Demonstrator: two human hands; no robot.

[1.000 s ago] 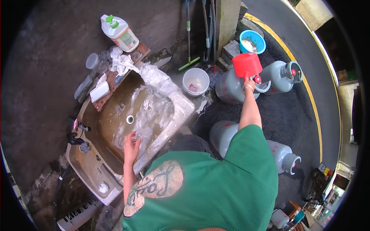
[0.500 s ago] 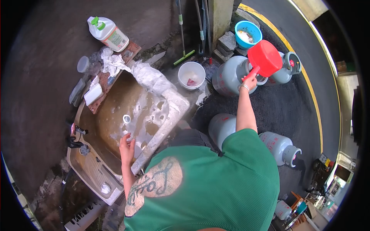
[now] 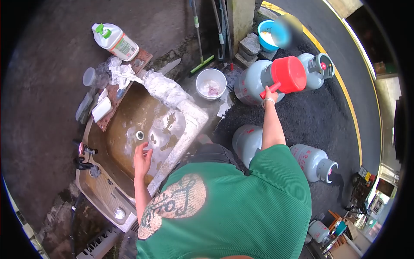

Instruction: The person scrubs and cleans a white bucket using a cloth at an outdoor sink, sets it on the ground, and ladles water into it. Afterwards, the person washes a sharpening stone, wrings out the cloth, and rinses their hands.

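My right hand grips the handle of a red plastic dipper, which is held out in front of the gas cylinders with its round base towards the camera. My left hand hangs over the near side of the stone sink, fingers apart and with nothing in it. Shallow water and some suds lie around the drain. Wet white cloth is draped over the sink's far rim. Beyond the sink's corner stands a white bucket with a little reddish matter inside.
Grey gas cylinders stand at the right, others nearer me. A blue basin is by the pillar. A plank holds a pump bottle. Long-handled tools lean behind the bucket.
My right hand has swung the red dipper outward, then back slightly and turned it, so its base now shows. My left hand stays over the sink. The water surface has fewer suds.
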